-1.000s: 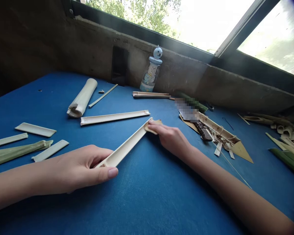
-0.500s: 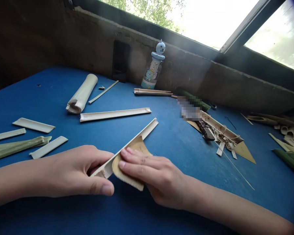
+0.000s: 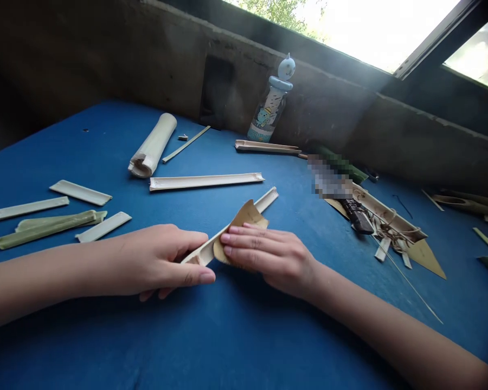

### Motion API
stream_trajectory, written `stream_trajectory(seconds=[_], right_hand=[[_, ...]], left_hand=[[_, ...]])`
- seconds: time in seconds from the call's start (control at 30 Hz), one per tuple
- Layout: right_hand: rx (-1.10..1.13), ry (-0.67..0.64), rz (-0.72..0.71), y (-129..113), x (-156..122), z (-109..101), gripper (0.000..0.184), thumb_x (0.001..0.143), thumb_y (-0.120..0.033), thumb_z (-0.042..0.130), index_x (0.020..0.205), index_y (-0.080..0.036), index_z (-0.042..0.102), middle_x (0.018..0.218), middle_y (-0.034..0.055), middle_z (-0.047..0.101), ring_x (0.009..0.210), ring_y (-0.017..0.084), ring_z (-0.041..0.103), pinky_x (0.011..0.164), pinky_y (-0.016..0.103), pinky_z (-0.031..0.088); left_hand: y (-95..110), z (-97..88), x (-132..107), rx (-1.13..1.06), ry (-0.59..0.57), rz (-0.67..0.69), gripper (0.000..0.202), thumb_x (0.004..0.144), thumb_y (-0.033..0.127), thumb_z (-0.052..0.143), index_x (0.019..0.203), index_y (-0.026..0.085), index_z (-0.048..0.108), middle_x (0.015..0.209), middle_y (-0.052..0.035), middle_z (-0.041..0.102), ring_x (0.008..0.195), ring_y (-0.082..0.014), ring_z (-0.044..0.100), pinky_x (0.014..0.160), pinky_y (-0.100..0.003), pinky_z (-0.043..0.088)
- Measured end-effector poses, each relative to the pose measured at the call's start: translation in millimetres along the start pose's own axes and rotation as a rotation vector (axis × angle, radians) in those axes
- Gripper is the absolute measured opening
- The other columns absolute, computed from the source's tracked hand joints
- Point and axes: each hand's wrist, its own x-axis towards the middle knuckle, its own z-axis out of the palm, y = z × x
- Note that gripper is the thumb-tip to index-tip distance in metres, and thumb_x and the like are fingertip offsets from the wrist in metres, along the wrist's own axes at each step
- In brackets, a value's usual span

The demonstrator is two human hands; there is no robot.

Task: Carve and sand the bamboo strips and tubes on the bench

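Note:
A long split bamboo strip (image 3: 264,201) lies slanted on the blue table (image 3: 244,336). My left hand (image 3: 158,262) grips its near end between thumb and fingers. My right hand (image 3: 268,255) presses a tan sheet of sandpaper (image 3: 246,216) against the strip just beyond my left hand, fingers together and laid over the sheet. The strip's far end sticks out past the sandpaper toward the wall.
Another split strip (image 3: 205,181) and a pale bamboo tube (image 3: 154,144) lie behind. Short bamboo pieces (image 3: 81,192) sit at left. A small bottle (image 3: 270,108) stands by the wall. A knife handle (image 3: 358,215), shavings and a bamboo trough (image 3: 390,216) lie at right.
My right hand slid the sandpaper from the strip's far end down to the near end and has now moved slightly back up. My left hand kept its grip.

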Motion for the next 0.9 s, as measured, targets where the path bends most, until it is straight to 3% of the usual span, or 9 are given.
stream_trajectory(seconds=[0.1,0.17,0.33,0.43,0.57,0.67,0.77,0.83,0.9], right_hand=[[-0.024,0.030,0.133,26.4,-11.1,-4.9,0.033,0.103,-0.002,0.057,0.118,-0.016,0.082,0.129,0.0106,0.081,0.127,0.024,0.075,0.115,0.037,0.061],[-0.028,0.083,0.304,41.9,-18.3,-10.2,0.038,0.103,-0.003,0.055,0.117,-0.023,0.084,0.128,0.0061,0.081,0.122,0.023,0.078,0.113,0.037,0.063],[0.012,0.356,0.718,67.4,-27.0,-18.6,0.034,0.105,-0.021,0.059,0.131,-0.027,0.080,0.135,0.0021,0.079,0.129,0.025,0.074,0.118,0.045,0.057],[0.038,0.254,0.780,76.7,-28.4,-19.0,0.041,0.104,-0.022,0.058,0.140,-0.027,0.075,0.144,0.0013,0.074,0.140,0.026,0.067,0.125,0.048,0.049],[0.040,0.058,0.699,59.8,-20.9,-15.4,0.045,0.105,-0.017,0.053,0.145,-0.027,0.071,0.150,0.0030,0.070,0.146,0.024,0.061,0.128,0.046,0.044],[0.055,-0.056,0.432,14.2,-4.9,-5.9,0.049,0.105,-0.006,0.045,0.146,-0.020,0.069,0.148,0.0089,0.071,0.146,0.021,0.061,0.129,0.040,0.044],[0.098,-0.133,0.209,-24.4,7.9,5.6,0.050,0.104,0.001,0.041,0.145,-0.011,0.065,0.146,0.0142,0.072,0.145,0.019,0.061,0.129,0.036,0.044],[0.110,-0.134,0.164,-23.6,6.7,7.7,0.049,0.104,0.002,0.040,0.145,-0.010,0.064,0.147,0.0154,0.071,0.148,0.019,0.058,0.128,0.037,0.045],[0.082,-0.113,0.199,0.2,-3.7,1.9,0.053,0.103,0.003,0.038,0.145,-0.013,0.065,0.147,0.0138,0.071,0.150,0.020,0.055,0.129,0.041,0.044]], left_hand=[[1.2,2.4,-0.3,0.028,0.038,-0.013,0.041,0.092,0.062,0.068,0.081,0.026,0.053,0.058,0.0080,0.062,0.041,-0.0108,0.053,0.038,-0.019,0.039],[2.0,5.3,-1.7,0.082,0.084,0.020,0.044,0.093,0.065,0.064,0.078,0.025,0.052,0.058,0.0071,0.062,0.044,-0.0113,0.054,0.041,-0.021,0.038],[5.6,15.2,-6.6,0.297,0.228,0.144,0.048,0.098,0.062,0.053,0.072,0.025,0.042,0.060,0.0069,0.047,0.053,-0.0120,0.042,0.051,-0.030,0.027],[5.7,23.0,-8.0,0.403,0.288,0.171,0.041,0.103,0.053,0.048,0.074,0.025,0.039,0.057,0.0079,0.044,0.051,-0.0131,0.039,0.054,-0.034,0.022],[-5.3,35.5,-5.3,0.565,0.396,0.201,0.040,0.107,0.052,0.040,0.076,0.026,0.041,0.056,0.0068,0.050,0.049,-0.0155,0.047,0.054,-0.035,0.019],[-18.4,43.7,-1.5,0.739,0.502,0.281,0.041,0.108,0.053,0.037,0.079,0.027,0.048,0.057,0.0051,0.058,0.048,-0.0175,0.053,0.052,-0.035,0.022],[-26.6,48.2,-0.6,0.917,0.565,0.424,0.038,0.110,0.042,0.034,0.091,0.026,0.062,0.074,-0.0001,0.074,0.057,-0.0203,0.068,0.053,-0.036,0.033],[-27.9,48.9,-2.2,1.008,0.590,0.506,0.036,0.111,0.034,0.034,0.093,0.024,0.064,0.076,-0.0018,0.076,0.060,-0.0206,0.071,0.055,-0.038,0.037],[-27.1,48.7,-4.3,1.091,0.652,0.550,0.035,0.111,0.032,0.039,0.083,0.025,0.060,0.066,-0.0003,0.069,0.052,-0.0200,0.065,0.053,-0.039,0.035]])
